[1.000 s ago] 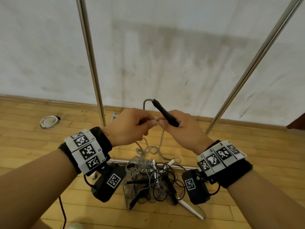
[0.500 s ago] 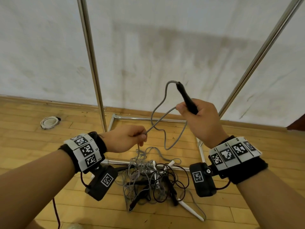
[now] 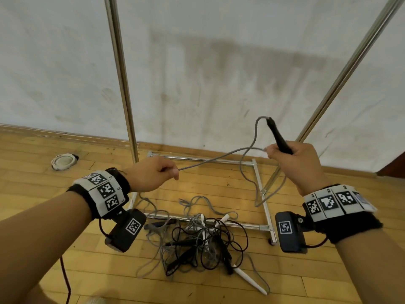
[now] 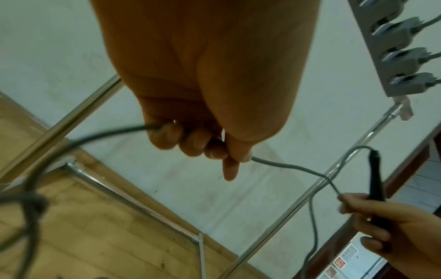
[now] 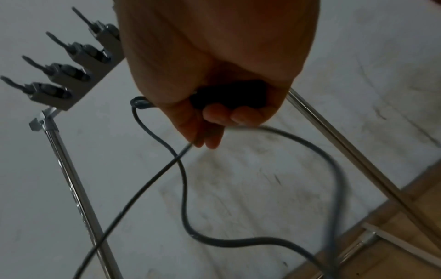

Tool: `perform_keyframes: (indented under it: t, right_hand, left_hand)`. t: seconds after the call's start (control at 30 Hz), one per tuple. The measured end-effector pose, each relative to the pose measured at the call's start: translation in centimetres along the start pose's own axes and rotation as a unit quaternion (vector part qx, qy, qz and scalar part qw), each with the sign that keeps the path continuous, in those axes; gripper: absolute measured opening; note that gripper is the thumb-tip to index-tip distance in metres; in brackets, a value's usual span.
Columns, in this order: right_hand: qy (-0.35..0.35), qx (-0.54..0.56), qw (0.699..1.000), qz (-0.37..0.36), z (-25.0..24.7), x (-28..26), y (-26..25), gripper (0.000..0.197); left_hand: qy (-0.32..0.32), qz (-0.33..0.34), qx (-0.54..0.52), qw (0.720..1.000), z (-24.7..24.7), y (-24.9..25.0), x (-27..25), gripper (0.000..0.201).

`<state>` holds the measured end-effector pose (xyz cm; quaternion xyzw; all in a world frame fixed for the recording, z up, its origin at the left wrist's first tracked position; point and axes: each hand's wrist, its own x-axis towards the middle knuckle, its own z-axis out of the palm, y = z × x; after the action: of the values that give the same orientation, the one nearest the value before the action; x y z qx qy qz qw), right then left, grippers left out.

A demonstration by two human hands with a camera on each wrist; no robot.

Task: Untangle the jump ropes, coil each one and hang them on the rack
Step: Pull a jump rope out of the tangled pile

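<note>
I am reading no legible writing. My right hand [image 3: 294, 163] is gripping the black handle [image 3: 278, 135]; my left hand [image 3: 151, 175] is pinching the grey rope [image 3: 219, 158], now stretched wider apart above the tangled pile [image 3: 197, 242] beside the rack [image 3: 122, 84].
</note>
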<state>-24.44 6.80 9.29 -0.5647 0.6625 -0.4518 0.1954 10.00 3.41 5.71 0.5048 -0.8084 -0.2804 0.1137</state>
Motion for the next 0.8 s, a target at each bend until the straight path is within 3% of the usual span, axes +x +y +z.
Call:
perform_keyframes:
  t: [0.03, 0.13, 0.37, 0.47, 0.57, 0.67, 0.8]
  right_hand:
    - [-0.017, 0.002, 1.0, 0.01, 0.2, -0.1, 0.1, 0.004]
    - [-0.068, -0.022, 0.997, -0.006, 1.5, -0.8, -0.1, 0.023]
    - [-0.197, -0.015, 0.974, -0.108, 6.8, -3.9, -3.2, 0.005]
    - [-0.202, 0.006, 0.97, -0.133, 7.8, -4.5, -4.0, 0.025]
    - [-0.178, 0.005, 0.975, -0.133, 7.9, -4.1, -4.5, 0.033]
    - [-0.143, -0.019, 0.981, -0.133, 7.7, -3.6, -4.9, 0.033]
    - [-0.051, 0.057, 0.994, -0.075, 6.6, -2.1, -5.2, 0.026]
  left_hand:
    - [0.019, 0.008, 0.003, 1.0, -0.1, 0.5, -0.1, 0.023]
    - [0.056, 0.042, 0.012, 0.997, -0.1, 2.3, -0.3, 0.021]
    - [0.113, 0.123, -0.005, 0.986, 0.4, 6.7, -0.6, 0.025]
    - [0.124, 0.104, -0.085, 0.983, 0.3, 6.7, -0.8, 0.021]
    - [0.081, 0.094, -0.115, 0.986, 0.4, 5.8, -0.8, 0.019]
    - [-0.03, 0.074, -0.125, 0.989, 1.3, 4.7, -0.6, 0.019]
    - [-0.125, 0.051, -0.056, 0.989, 2.7, 3.2, -0.7, 0.025]
